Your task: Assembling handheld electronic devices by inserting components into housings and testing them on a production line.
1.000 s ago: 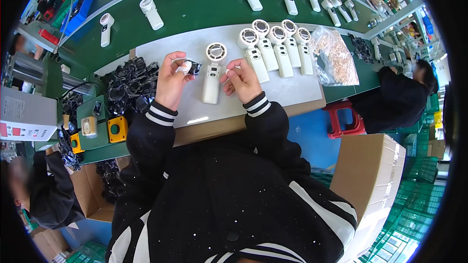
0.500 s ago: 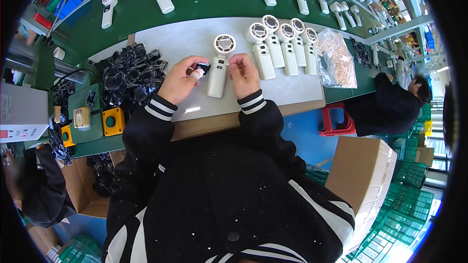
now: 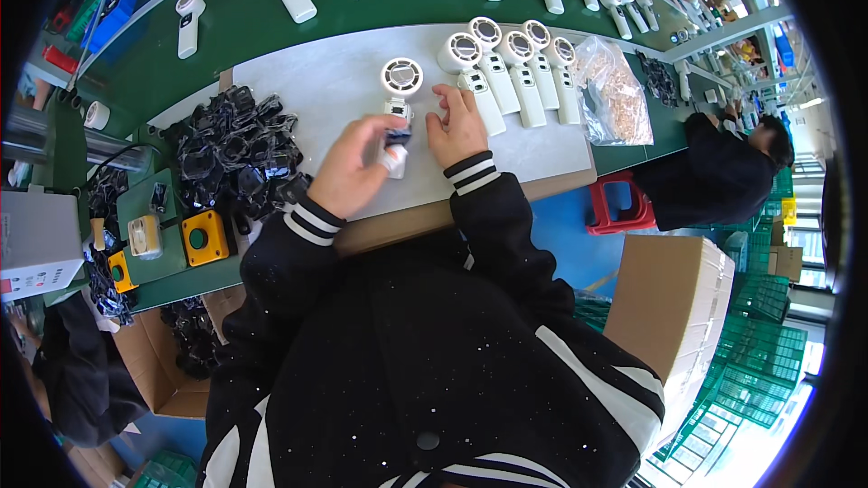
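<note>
While L hand (image 3: 351,170) pinches blurry blk part (image 3: 398,137) over wht fan (image 3: 400,90), R hand (image 3: 462,134) is half-open, prob. free

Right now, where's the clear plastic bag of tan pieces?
In the head view, the bag lies at the right edge of the gray mat, right of the clustered white handheld fans.

Speckled black jacket (image 3: 389,334), white side panels (image 3: 597,386), 2 striped cuffs (image 3: 473,173), dark round button (image 3: 428,440).

A stool (image 3: 643,208) stands well right of the grip; a carton (image 3: 655,307), lower right of it; a grey box (image 3: 41,239), far left; a blue bin (image 3: 125,14), upper left.
</note>
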Action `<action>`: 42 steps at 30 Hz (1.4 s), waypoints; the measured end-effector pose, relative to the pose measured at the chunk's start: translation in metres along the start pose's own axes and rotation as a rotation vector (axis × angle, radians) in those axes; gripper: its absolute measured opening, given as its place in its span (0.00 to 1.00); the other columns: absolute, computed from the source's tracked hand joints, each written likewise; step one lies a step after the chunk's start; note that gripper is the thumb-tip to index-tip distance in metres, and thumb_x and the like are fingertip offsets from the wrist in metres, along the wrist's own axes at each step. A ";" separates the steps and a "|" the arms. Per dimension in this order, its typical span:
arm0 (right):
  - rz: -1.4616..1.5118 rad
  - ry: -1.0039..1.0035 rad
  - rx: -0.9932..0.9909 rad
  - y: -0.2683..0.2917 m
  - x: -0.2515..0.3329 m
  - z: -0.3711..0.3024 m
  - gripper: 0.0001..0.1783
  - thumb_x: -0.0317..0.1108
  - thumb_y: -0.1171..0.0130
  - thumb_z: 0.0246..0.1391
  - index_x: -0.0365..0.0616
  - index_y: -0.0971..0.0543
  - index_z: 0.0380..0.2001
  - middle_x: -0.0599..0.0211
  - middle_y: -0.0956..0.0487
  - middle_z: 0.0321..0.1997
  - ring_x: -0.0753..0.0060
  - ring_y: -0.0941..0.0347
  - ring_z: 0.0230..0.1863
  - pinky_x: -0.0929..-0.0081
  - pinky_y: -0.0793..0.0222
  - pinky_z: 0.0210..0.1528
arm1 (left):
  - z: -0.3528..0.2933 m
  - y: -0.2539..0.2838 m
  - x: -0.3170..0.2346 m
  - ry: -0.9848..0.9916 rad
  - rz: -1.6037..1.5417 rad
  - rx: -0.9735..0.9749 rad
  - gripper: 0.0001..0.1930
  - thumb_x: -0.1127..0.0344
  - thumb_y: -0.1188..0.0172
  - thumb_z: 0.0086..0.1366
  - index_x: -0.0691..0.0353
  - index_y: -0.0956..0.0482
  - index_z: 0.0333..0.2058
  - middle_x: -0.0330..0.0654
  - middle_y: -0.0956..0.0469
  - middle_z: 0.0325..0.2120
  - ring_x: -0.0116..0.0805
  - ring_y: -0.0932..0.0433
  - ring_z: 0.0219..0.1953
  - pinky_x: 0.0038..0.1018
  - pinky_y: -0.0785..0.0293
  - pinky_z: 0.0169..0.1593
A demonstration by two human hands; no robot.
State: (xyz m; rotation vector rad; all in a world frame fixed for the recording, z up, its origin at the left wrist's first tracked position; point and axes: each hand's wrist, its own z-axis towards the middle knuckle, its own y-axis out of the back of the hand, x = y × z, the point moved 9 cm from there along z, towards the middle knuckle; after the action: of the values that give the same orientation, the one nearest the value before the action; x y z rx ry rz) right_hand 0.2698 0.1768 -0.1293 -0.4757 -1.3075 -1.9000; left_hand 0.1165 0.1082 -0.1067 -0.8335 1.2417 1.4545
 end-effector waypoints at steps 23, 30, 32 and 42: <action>-0.485 -0.261 0.186 -0.027 -0.041 0.051 0.12 0.35 0.46 0.51 0.45 0.30 0.39 0.53 0.21 0.30 0.45 0.23 0.35 0.54 0.28 0.40 | -0.027 0.005 0.002 -0.183 0.029 -0.255 0.14 0.81 0.48 0.54 0.65 0.31 0.40 0.45 0.26 0.49 0.43 0.31 0.55 0.32 0.36 0.58; -0.433 -0.157 0.131 -0.021 -0.021 0.031 0.06 0.33 0.49 0.55 0.47 0.32 0.35 0.57 0.22 0.27 0.46 0.24 0.30 0.54 0.30 0.36 | -0.035 0.020 0.032 -0.076 -0.366 -0.398 0.17 0.82 0.51 0.57 0.67 0.32 0.47 0.46 0.24 0.44 0.35 0.26 0.44 0.26 0.31 0.51; -0.272 -0.036 -0.011 -0.015 -0.017 0.027 0.05 0.32 0.49 0.56 0.46 0.32 0.35 0.61 0.23 0.25 0.51 0.26 0.28 0.59 0.31 0.35 | -0.034 0.024 0.035 -0.068 -0.409 -0.427 0.17 0.82 0.51 0.58 0.68 0.32 0.48 0.46 0.24 0.43 0.34 0.25 0.42 0.25 0.30 0.50; 0.516 -0.148 0.147 -0.020 0.035 0.006 0.02 0.24 0.47 0.54 0.43 0.26 0.30 0.66 0.25 0.26 0.72 0.33 0.24 0.76 0.35 0.30 | -0.038 0.036 0.073 0.227 -0.773 -0.516 0.14 0.81 0.50 0.61 0.67 0.31 0.46 0.44 0.24 0.37 0.28 0.26 0.34 0.21 0.29 0.41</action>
State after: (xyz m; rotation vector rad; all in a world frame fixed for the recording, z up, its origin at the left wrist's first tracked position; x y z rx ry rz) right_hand 0.2314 0.1725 -0.1153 -0.8024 -1.2568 -1.3533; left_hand 0.0596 0.0906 -0.1738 -1.6445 0.5582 1.0449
